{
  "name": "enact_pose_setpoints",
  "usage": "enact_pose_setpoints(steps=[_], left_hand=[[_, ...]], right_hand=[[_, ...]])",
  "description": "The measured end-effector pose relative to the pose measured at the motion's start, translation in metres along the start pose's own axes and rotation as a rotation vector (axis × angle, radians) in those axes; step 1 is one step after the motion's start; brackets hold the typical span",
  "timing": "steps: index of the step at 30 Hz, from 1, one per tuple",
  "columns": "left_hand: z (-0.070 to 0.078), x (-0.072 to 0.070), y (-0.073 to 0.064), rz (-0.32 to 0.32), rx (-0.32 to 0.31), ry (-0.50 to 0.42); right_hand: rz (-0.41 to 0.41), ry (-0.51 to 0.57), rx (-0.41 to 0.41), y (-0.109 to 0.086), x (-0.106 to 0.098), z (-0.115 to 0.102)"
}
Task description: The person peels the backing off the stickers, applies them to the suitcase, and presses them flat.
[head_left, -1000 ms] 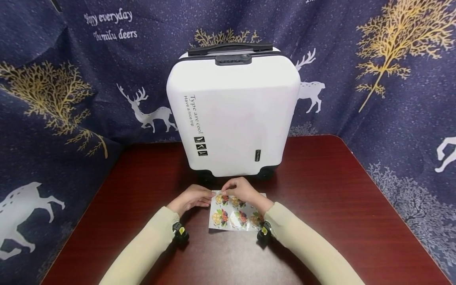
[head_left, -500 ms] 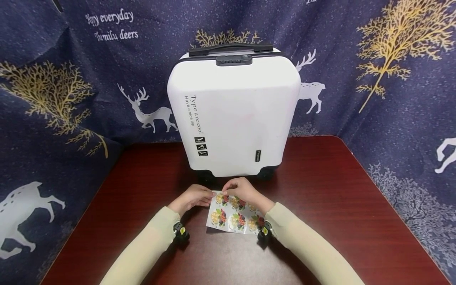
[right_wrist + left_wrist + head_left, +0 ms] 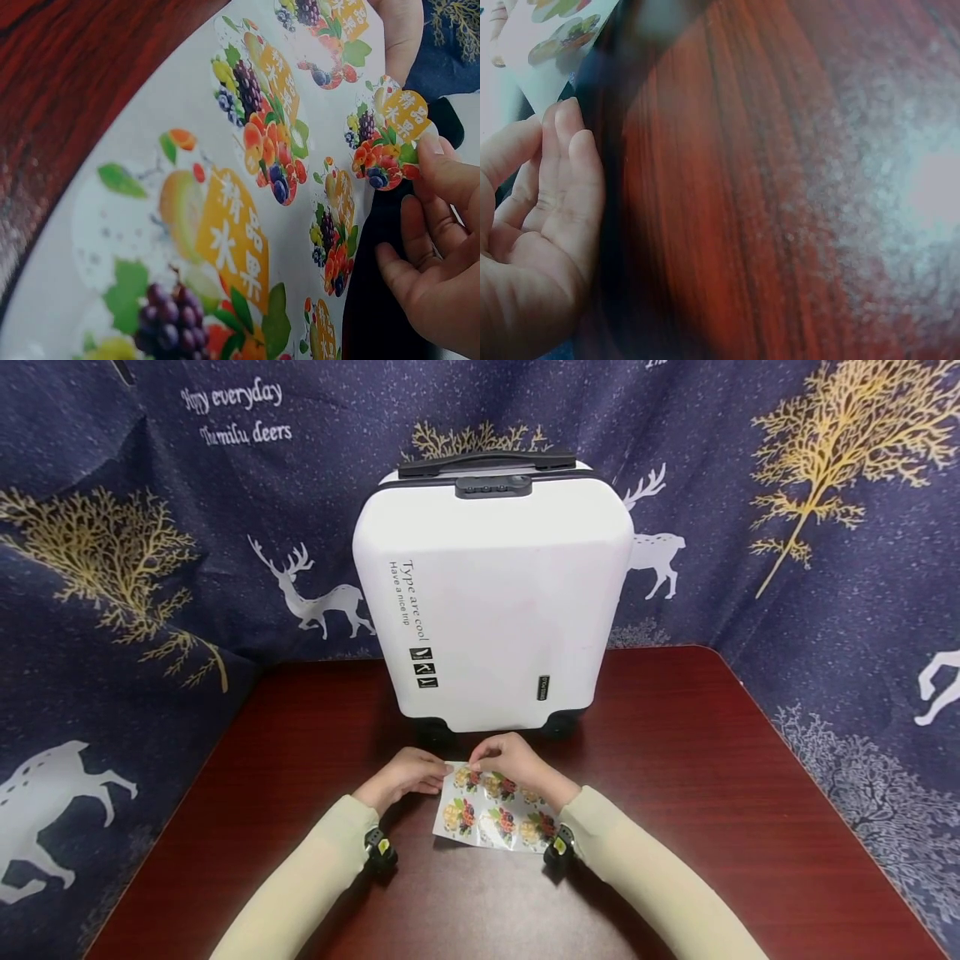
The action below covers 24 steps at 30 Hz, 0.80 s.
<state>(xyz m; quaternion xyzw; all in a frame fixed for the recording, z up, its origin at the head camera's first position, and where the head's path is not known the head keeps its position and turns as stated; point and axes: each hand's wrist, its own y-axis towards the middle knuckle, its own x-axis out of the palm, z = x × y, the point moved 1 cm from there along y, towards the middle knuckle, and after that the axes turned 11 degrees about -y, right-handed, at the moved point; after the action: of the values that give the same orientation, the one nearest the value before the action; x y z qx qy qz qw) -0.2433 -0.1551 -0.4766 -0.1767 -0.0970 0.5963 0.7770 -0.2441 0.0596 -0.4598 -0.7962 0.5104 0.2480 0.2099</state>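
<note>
A white sheet of fruit stickers (image 3: 480, 835), printed with fruit clusters and yellow labels, lies tilted in front of the suitcase. My left hand (image 3: 411, 774) pinches its upper left corner between thumb and fingers, as the left wrist view shows at the sheet's corner (image 3: 544, 86). My right hand (image 3: 513, 762) is over the sheet's top edge. In the right wrist view, the right thumb and fingers (image 3: 442, 232) pinch one fruit sticker (image 3: 386, 142), which sticks out past the sheet's edge. How much of that sticker still adheres is unclear. The right hand and wrist hide the sheet's right side.
A white suitcase (image 3: 495, 610) with black handle and wheels stands upright just behind the hands. The dark red wooden table (image 3: 675, 777) extends to both sides. A navy cloth (image 3: 750, 568) with deer and trees hangs behind. Each wrist wears a small black camera.
The sheet has turned slightly, its lower edge swinging down and to the left. My right hand has shifted a little to the right with the sticker; the left hand stays at the corner.
</note>
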Motion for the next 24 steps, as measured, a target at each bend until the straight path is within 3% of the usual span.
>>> enact_pose_setpoints(steps=[24], left_hand=[[-0.0006,-0.0008,-0.0032,-0.006,0.009,-0.014]], right_hand=[[-0.011,0.017,-0.008,-0.0031,-0.0041,0.0037]])
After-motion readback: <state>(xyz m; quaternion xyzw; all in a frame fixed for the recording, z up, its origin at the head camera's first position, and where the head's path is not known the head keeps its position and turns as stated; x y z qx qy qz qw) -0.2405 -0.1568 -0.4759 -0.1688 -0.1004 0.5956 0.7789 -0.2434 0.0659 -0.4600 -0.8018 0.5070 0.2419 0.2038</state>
